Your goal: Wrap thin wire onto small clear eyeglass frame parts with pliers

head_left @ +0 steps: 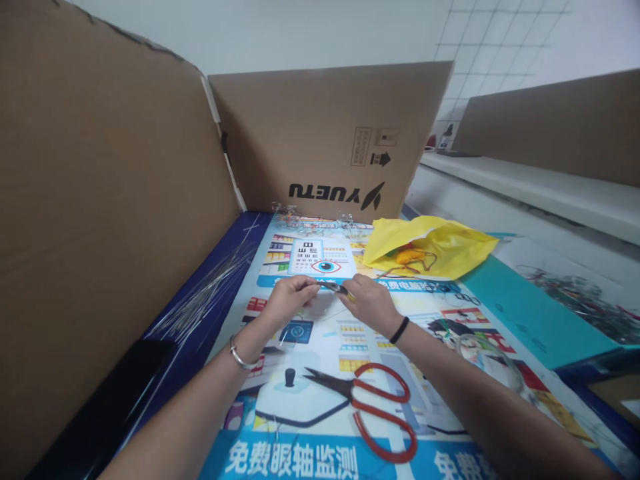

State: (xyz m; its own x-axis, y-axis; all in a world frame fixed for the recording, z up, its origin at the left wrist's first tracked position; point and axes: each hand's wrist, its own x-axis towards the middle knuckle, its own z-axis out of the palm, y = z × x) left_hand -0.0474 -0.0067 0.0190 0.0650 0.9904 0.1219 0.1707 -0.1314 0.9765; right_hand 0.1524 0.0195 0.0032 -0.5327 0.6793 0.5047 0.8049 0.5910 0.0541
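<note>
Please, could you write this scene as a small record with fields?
Right hand: grips a pliers-like tool
Left hand: fingers closed at the tool's tip; anything pinched is too small to tell
Foreground: red-handled scissors, blades pointing left
Right, beyond hands: open yellow bag
Left: thin strands
Back: cardboard panel

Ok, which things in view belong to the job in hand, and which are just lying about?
Likely in the job:
pliers, in the right hand, tip at the left hand
thin straight wires, possibly stock

Apparently just lying about:
red-handled scissors, unheld
yellow bag
black object at near left
</note>
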